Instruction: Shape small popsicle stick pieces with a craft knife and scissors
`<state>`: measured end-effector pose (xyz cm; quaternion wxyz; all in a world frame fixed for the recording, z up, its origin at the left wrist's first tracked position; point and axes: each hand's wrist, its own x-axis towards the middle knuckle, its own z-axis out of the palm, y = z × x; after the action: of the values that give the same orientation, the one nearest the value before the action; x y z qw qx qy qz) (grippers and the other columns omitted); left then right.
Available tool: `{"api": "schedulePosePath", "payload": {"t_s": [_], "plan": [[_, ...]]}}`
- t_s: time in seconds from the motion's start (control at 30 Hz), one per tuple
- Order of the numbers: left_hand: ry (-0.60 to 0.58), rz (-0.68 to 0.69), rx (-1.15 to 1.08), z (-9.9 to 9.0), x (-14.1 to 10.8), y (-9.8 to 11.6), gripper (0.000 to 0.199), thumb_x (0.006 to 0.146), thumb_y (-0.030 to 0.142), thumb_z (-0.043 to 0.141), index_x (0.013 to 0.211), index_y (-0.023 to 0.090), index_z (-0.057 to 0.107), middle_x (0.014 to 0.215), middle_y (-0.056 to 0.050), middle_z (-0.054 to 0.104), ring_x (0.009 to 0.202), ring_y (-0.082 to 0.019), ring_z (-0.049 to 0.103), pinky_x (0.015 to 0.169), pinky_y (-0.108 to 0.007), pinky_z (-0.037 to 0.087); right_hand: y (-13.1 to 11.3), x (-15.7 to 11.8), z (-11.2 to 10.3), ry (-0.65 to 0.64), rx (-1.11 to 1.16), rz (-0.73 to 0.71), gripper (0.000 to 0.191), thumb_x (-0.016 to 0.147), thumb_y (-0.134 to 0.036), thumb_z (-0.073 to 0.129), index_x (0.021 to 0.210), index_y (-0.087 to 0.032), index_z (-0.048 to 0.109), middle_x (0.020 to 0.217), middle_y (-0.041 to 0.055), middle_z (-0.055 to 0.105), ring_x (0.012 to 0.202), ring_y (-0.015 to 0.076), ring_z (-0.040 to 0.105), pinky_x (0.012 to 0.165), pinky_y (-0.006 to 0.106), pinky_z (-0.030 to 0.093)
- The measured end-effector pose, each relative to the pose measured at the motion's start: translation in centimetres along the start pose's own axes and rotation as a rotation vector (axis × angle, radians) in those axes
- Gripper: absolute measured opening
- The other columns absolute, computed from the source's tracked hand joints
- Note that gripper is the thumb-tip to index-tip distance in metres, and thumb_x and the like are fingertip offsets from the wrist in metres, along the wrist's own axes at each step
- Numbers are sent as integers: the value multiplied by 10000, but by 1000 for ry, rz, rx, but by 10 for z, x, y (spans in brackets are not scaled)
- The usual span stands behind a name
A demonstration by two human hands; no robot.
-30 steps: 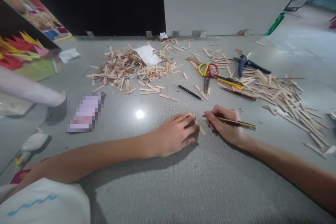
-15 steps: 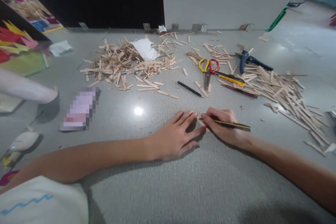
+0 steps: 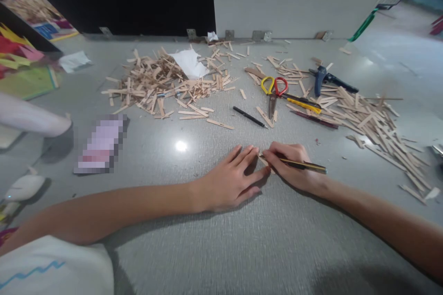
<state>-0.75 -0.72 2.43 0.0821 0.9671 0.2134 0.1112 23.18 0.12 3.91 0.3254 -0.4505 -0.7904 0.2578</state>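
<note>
My right hand (image 3: 294,166) is closed around a dark pencil (image 3: 306,165) with gold-coloured stripes, its point down at a small wooden stick (image 3: 263,160) on the table. Beside it, my left hand (image 3: 235,177) lies flat with the fingers spread, its fingertips touching the stick and holding it against the surface. Fingers of both hands partly cover the stick.
A black pen (image 3: 249,117), scissors with yellow and red handles (image 3: 273,94), a yellow cutter (image 3: 304,104) and blue pliers-like tool (image 3: 321,80) lie ahead. Wooden sticks (image 3: 377,124) are heaped right and back left. A blurred phone (image 3: 102,143) and mouse (image 3: 26,187) lie left.
The pencil's upper end has shifted very slightly left in my right hand. My left hand stays in place on the stick; the view itself has moved a little.
</note>
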Motion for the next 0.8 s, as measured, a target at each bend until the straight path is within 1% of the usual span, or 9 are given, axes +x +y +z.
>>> {"api": "schedulePosePath", "payload": {"t_s": [0.07,0.17,0.27,0.37,0.57,0.7,0.8], "plan": [[1,-5,-3,0,0,0,549,1146,418,389,1641,182,387,1688,-258,393,1602,-424,342,1266,-647,333,1,-1,1,3,-13,-17,488,1112,-441,516,675,-230,459,557,-58,466,480,98,429,482,251,325],[-10,-6,-1,0,1,0,522,1152,402,376,1645,232,381,1696,-232,393,1598,-408,355,1267,-642,320,2,-2,2,5,-33,-42,501,1123,-454,489,678,-234,429,565,-65,421,483,96,405,487,257,311],[-44,0,34,-3,3,1,547,1145,491,383,1641,261,379,1681,-231,413,1581,-422,377,1248,-646,330,0,-1,2,7,-40,-58,480,1131,-415,472,691,-237,407,563,-73,401,476,91,377,481,259,289],[-64,-2,84,-8,6,4,596,1132,548,383,1636,229,389,1636,-285,447,1541,-471,420,1197,-674,361,-3,0,3,13,-47,-75,468,1131,-385,458,693,-242,380,558,-77,384,471,91,343,477,262,275],[-90,-29,117,-13,12,10,559,1130,507,411,1611,224,441,1598,-307,485,1502,-497,460,1127,-705,400,-7,-2,4,7,-80,-80,465,1125,-390,429,686,-250,365,553,-69,377,465,100,340,482,271,280],[-92,-49,126,-13,13,11,512,1127,445,435,1601,253,453,1599,-267,501,1504,-464,469,1146,-692,394,-8,-2,3,6,-98,-56,478,1122,-421,414,677,-252,373,539,-60,394,460,105,350,478,277,279],[-99,-64,99,-14,12,10,502,1124,418,451,1602,263,452,1620,-253,484,1523,-458,448,1160,-704,377,-8,-3,3,19,-98,-67,474,1118,-405,417,671,-252,368,530,-61,394,455,103,341,473,273,277]]}}
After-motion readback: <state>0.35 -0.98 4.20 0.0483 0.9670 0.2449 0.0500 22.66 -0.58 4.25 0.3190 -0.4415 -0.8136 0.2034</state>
